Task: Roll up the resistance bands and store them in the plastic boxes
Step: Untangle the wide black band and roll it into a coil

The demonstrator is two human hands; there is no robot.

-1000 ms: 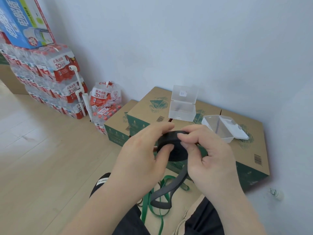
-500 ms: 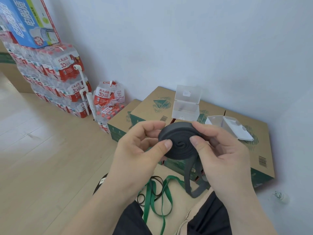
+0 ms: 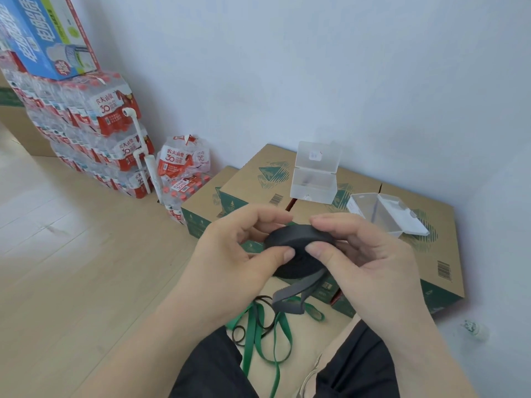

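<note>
1. The black resistance band point(image 3: 298, 239) is wound into a flat coil and held in the air in front of the person's chest, above the lap and just in front of the cardboard boxes point(image 3: 431, 254).
2. The coil is tilted: its outer wrap faces up and its spiral face turns down towards the person. Its wide side runs left to right between the two hands.
3. A loose tail point(image 3: 293, 294) leaves the lower right of the coil and hangs down and to the left, ending in a folded loop above the floor.
4. The left hand point(image 3: 230, 254) grips the coil's left edge – thumb on the near face, fingers curled over the top.
5. The right hand point(image 3: 370, 271) pinches the right edge, thumb on the near face and forefinger on the top rim.
6. A green band point(image 3: 253, 334) lies unrolled on the floor between the knees, tangled with a thin dark loop point(image 3: 260, 311).
7. Two clear plastic boxes sit open on the cardboard boxes. The left box point(image 3: 313, 185) has its lid standing upright; through its walls only cardboard shows.
8. The right box point(image 3: 385, 216) lies at an angle, its long side running from far left to near right, lid folded out flat to the right – I cannot make out anything inside it.
9. Packs of water bottles point(image 3: 109, 133) are stacked against the wall at the left.
</note>
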